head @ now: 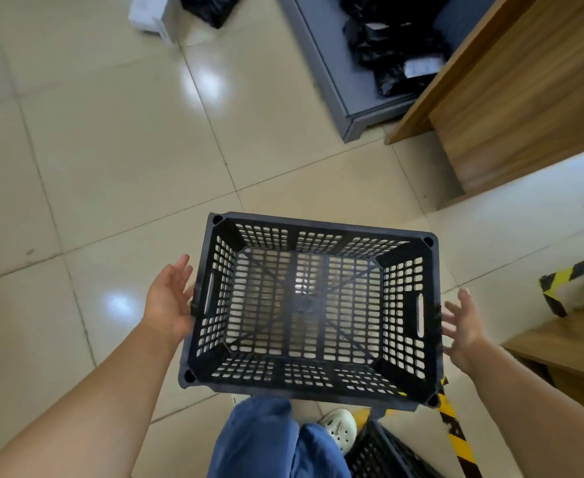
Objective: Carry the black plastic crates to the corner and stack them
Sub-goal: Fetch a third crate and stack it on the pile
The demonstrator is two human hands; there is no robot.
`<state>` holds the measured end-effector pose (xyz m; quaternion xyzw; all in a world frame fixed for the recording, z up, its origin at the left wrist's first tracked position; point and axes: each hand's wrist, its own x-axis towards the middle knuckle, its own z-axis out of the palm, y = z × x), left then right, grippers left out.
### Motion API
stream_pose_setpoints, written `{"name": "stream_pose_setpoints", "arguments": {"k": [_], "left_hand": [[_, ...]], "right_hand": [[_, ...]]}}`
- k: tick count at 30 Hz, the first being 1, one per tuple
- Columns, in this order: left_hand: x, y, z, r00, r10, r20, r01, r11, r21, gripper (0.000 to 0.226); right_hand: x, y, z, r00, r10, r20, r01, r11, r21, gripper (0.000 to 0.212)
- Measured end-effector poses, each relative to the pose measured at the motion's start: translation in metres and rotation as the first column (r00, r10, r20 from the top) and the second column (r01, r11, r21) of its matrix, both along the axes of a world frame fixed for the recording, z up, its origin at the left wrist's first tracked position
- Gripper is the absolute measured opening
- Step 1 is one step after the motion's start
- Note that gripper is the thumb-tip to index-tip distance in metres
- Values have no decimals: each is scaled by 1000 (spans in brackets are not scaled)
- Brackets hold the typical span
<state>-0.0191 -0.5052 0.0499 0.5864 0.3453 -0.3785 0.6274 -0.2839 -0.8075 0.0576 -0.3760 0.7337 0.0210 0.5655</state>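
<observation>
Black crate (313, 310) between open hands; beige tiled floor (111, 150); wooden desk (525, 98) right.

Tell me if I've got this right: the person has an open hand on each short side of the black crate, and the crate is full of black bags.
Not quite. The head view shows the black plastic crate is empty; the tiled floor shows through its mesh bottom. The rest holds: the left hand and right hand are open at its short sides. The black bags lie on a grey platform further off.
</observation>
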Motion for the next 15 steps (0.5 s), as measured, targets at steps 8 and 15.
{"name": "stream_pose_setpoints", "arguments": {"k": [8,15], "left_hand": [[54,90,95,992,81,-101,-99,978,-182,74],[73,166,184,981,187,-49,-193,957,-215,79]], "right_hand": [[59,36,108,997,-52,57,50,998,39,76],[111,79,205,995,-8,100,-1,996,89,80]]}}
